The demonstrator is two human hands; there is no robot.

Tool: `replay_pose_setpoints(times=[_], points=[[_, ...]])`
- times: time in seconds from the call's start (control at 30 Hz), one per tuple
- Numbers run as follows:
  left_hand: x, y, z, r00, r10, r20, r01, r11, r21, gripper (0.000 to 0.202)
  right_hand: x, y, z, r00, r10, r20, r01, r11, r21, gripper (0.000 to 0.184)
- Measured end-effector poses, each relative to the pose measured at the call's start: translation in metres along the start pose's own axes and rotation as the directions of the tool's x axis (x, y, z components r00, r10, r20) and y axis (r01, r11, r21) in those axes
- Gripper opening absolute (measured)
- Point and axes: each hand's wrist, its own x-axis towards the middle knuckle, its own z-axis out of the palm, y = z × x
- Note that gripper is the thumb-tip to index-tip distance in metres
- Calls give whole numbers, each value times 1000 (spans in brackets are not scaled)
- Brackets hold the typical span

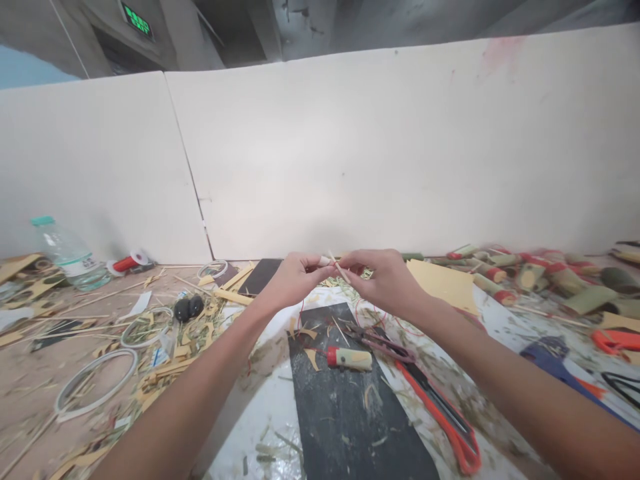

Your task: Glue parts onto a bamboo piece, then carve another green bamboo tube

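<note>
My left hand (295,278) and my right hand (385,279) meet above the table, both pinched closed on a thin pale bamboo stick (339,267) held between their fingertips. A thin red thread (367,315) hangs in loops below the hands. Beneath them lies a dark cutting mat (345,407) with a short bamboo piece with a red end (350,359) and small scissors (380,343) on it.
An orange utility knife (445,413) lies right of the mat. Bamboo tubes with red ends (505,270) are piled at the right. White rings (95,380), bamboo strips and shavings litter the left, with a plastic bottle (67,253) and tape roll (127,262). A white partition (350,147) closes the back.
</note>
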Motion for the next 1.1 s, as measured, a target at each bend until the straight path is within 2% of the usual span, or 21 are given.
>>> replay_pose_setpoints(times=[0.2, 0.53, 0.7, 0.97, 1.1], points=[[1, -4, 1, 1000, -1, -5, 1, 1000, 16, 31, 1, -3, 0, 1000, -20, -23, 20, 1000, 13, 13], [-1, 0, 2, 995, -50, -80, 50, 999, -2, 32, 4, -10, -5, 988, 142, -59, -134, 983, 123, 9], [-2, 0, 1, 996, -49, -71, 51, 999, 17, 38, 6, -6, -12, 975, 204, -85, -189, 969, 158, 8], [0, 3, -1, 994, -11, -105, 18, 998, 66, 29, 5, -7, -17, 957, 273, -98, -245, 942, 231, 10], [1, 3, -1, 990, -15, -139, 24, 998, 65, 29, 7, -4, -16, 945, 319, -70, -280, 902, 327, 10]])
